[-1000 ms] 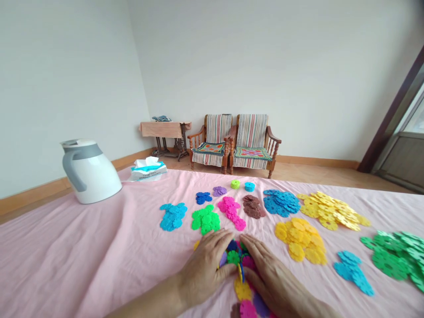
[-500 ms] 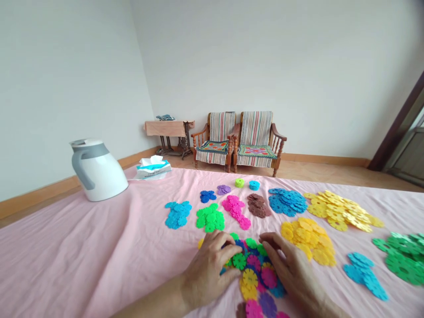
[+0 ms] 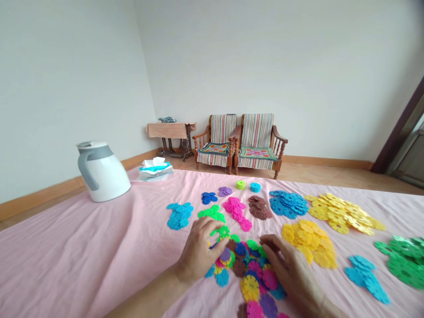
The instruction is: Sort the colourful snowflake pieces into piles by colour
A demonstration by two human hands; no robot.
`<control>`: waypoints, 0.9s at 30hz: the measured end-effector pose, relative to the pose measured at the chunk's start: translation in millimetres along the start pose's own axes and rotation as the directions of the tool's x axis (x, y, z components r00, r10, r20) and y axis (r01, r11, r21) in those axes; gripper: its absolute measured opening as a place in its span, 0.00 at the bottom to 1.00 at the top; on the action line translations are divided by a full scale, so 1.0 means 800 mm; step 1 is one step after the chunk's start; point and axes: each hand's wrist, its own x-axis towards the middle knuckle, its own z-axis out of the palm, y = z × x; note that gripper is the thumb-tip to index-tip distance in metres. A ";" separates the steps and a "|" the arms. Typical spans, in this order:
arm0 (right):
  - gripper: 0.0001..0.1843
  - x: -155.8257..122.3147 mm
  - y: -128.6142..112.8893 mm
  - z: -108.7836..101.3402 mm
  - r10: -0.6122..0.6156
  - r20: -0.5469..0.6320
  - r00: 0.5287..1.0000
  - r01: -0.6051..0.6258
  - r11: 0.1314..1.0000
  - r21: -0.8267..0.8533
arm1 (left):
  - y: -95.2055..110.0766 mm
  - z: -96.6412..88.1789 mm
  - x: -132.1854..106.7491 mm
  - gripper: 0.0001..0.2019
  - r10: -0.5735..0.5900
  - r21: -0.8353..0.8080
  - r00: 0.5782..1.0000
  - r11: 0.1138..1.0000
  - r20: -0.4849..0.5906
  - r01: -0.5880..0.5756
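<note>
From my remote seat, a pink sheet (image 3: 82,251) fills the view, with a white plastic jug (image 3: 102,172) at its far left and colour-sorted piles of petal-edged plastic discs (image 3: 288,204) across it. The mixed heap of discs (image 3: 247,269) lies between the hands: the left grip (image 3: 198,249) curls over it — clenched or not, I cannot tell — and the right grip (image 3: 288,274) sits released at its edge.

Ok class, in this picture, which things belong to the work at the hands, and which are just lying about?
At work: left hand, right hand, mixed discs, single-colour piles.
Lying about: white jug, tissue box, armchairs.
</note>
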 end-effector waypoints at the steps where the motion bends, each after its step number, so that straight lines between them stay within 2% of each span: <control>1: 0.16 0.000 0.000 0.000 -0.006 0.002 1.000 0.006 1.000 -0.003 | -0.010 -0.001 0.004 0.10 -0.035 0.028 0.998 0.999 -0.045 0.036; 3: 0.16 0.000 0.001 0.000 -0.011 0.006 1.000 0.011 1.000 -0.008 | -0.030 -0.002 0.011 0.11 -0.085 0.078 0.993 0.993 -0.082 0.092; 8: 0.15 -0.001 0.004 0.001 -0.013 0.027 1.000 0.013 1.000 -0.023 | -0.066 -0.003 0.019 0.15 -0.140 0.110 0.988 0.983 -0.068 0.147; 11: 0.15 -0.001 0.004 0.000 -0.009 0.037 0.999 0.010 1.000 -0.027 | -0.068 -0.004 0.020 0.16 -0.143 0.084 0.987 0.985 -0.079 0.150; 15: 0.15 -0.001 0.002 0.000 -0.006 0.038 0.999 0.007 1.000 -0.025 | -0.056 -0.013 0.020 0.11 -0.136 0.026 0.989 0.990 -0.063 0.138; 18: 0.15 -0.001 0.002 0.001 -0.019 0.036 0.999 0.020 0.999 -0.025 | -0.045 -0.027 0.017 0.07 -0.061 -0.014 0.993 0.998 0.104 0.063; 20: 0.14 0.000 0.003 0.001 -0.031 0.042 0.999 0.032 0.999 -0.031 | -0.039 -0.036 0.015 0.06 0.020 -0.012 0.963 1.000 0.269 -0.017; 22: 0.14 0.001 0.002 0.001 -0.040 0.048 0.998 0.042 0.998 -0.041 | -0.035 -0.043 0.013 0.10 0.072 0.012 0.915 0.996 0.396 -0.084; 24: 0.13 0.001 0.002 0.000 -0.039 0.048 0.998 0.042 0.998 -0.052 | -0.032 -0.046 0.012 0.12 0.088 0.044 0.884 0.992 0.459 -0.122; 27: 0.13 0.001 0.003 0.000 -0.035 0.058 0.998 0.039 0.997 -0.062 | -0.032 -0.046 0.012 0.10 0.094 0.063 0.864 0.988 0.495 -0.143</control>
